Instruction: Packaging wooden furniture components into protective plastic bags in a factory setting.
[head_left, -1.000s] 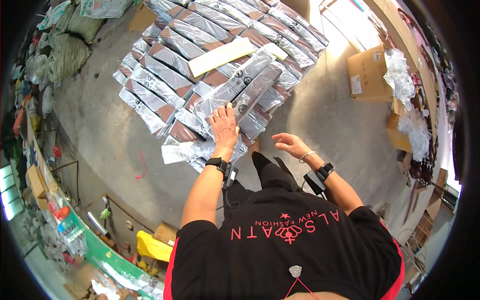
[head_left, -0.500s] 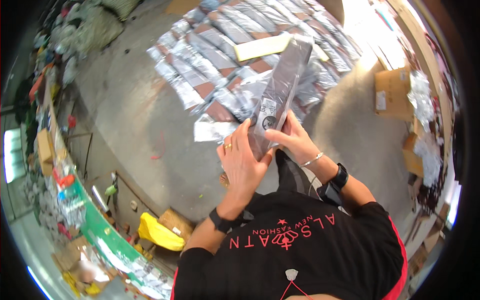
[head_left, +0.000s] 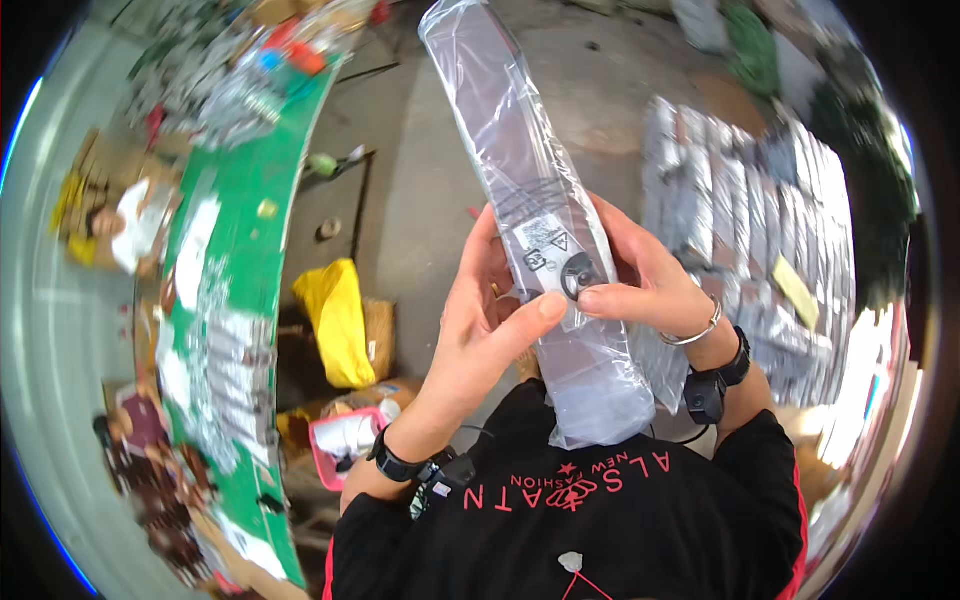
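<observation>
Between my two hands is a long, flat brown item in a clear plastic bag, with a printed patch and a round black part at its middle. My left hand grips its left edge, thumb lying on the front. On the right edge my right hand is closed round it, thumb next to the round black part. The bag's far end points up and left; its loose near end hangs close to my shirt. Most fingers of both hands are hidden behind the package.
At right, a big stack of similar bagged packages lies on the floor, with a yellow strip on top. A long green table holding bagged goods runs along the left, people seated beyond it. Nearby are a yellow bag and a pink basket.
My view has turned left, so the stack now sits at the right and the green table is closer. The package has come nearer and tilted left, still in both hands.
</observation>
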